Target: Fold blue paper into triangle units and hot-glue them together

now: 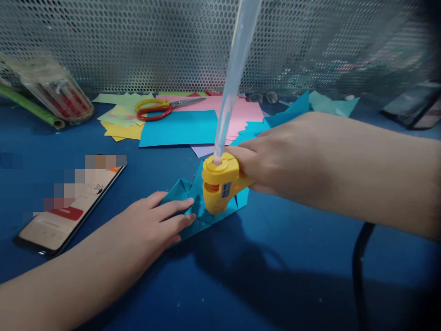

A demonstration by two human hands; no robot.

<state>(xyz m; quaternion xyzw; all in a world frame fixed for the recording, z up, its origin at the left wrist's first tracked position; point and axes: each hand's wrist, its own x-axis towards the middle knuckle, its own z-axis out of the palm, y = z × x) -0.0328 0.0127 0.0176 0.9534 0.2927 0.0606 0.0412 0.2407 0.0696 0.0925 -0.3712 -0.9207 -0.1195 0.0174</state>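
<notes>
My right hand (pixel 275 156) is wrapped round the handle of a yellow hot glue gun (pixel 218 188). A long translucent glue stick (pixel 236 78) juts up out of the gun's back end. The gun points down at a folded piece of blue paper (pixel 203 223) on the table; its nozzle tip is hidden, so I cannot tell whether it touches. My left hand (pixel 161 218) lies on the left part of that paper, fingers stretched out and pressing it down.
Behind the gun lie blue, pink, yellow and green paper sheets (pixel 182 128), with red-and-yellow scissors (pixel 161 109) on top. A phone (pixel 69 211) rests at left, near a clear jar (pixel 58 92) and a green roll (pixel 34 108). A black cable (pixel 360 266) runs at right. A perforated metal panel (pixel 155 46) stands behind.
</notes>
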